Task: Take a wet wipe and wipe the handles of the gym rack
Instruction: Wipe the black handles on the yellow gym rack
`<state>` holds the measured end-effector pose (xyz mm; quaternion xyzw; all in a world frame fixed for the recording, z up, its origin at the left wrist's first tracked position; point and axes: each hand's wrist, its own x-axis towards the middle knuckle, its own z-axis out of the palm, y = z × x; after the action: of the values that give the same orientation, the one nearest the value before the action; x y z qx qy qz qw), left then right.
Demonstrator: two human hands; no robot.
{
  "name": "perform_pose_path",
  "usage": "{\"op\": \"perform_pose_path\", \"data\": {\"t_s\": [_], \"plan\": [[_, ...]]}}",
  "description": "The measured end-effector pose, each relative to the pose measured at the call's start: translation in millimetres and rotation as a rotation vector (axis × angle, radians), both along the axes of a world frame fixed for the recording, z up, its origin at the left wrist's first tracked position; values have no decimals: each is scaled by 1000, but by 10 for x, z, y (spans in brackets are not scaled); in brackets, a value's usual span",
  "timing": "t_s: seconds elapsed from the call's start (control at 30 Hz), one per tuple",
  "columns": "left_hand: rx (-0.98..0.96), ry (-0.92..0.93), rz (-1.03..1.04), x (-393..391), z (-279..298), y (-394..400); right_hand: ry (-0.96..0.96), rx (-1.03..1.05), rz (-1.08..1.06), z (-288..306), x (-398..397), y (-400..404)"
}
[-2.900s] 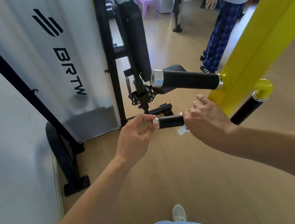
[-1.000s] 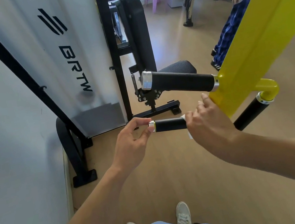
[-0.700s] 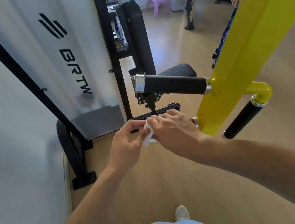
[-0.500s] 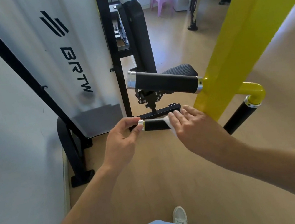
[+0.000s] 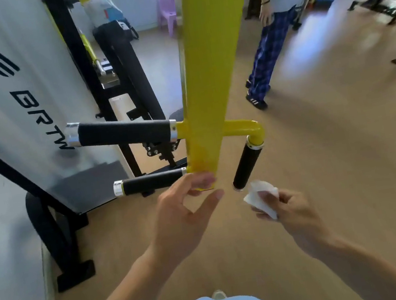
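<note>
A wooden floor (image 5: 336, 153) is seen across the right and lower parts of the frame. The upper left is filled by a white panel (image 5: 11, 89) printed with black letters and held in a black frame (image 5: 57, 241) whose foot rests on the floor at lower left. A thick yellow post (image 5: 212, 55) of the gym rack runs down the centre from the top edge. Three black handles with silver end caps are carried by it: a thick upper handle (image 5: 123, 132) pointing left at mid-frame, a thinner lower handle (image 5: 152, 182) pointing left just beneath it, and a right handle (image 5: 245, 165) hanging downward from a yellow elbow on the post's right side. A second person (image 5: 274, 32) in blue checked trousers is seen standing at upper right, and a pink chair (image 5: 166, 8) is placed near the top centre.

The left hand (image 5: 182, 220) is held released below the post's lower end, fingers spread; the fingertips lie over the post's bottom edge, though contact cannot be told. The right hand (image 5: 296, 214) is found at lower right of centre, its grip pinched on a crumpled white wet wipe (image 5: 259, 195). The wipe is held just below the silver cap of the right handle, slightly apart from it.
</note>
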<state>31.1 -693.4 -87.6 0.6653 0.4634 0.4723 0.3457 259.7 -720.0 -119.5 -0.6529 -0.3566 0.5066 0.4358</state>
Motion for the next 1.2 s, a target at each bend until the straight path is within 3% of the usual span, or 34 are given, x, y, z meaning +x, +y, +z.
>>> {"op": "perform_pose_path", "data": {"t_s": [0.13,0.27,0.53,0.73,0.9,1.1,1.2], "plan": [[-36,-14,-104,269,43,52,-177,206,-233,92,110,40],[-22,-28,-57,425,72,82,-319,365,-97,155,-2,202],[-63,3,-19,434,64,99,-514,360,48,-7,-88,509],[-63,24,-14,446,63,120,-432,494,-17,185,-180,701],[-91,67,-8,445,45,172,-678,387,140,-183,-192,742],[-69,101,5,443,34,170,-633,533,21,-29,-158,795],[-52,111,18,458,1,150,-709,495,77,-177,-186,790]]}}
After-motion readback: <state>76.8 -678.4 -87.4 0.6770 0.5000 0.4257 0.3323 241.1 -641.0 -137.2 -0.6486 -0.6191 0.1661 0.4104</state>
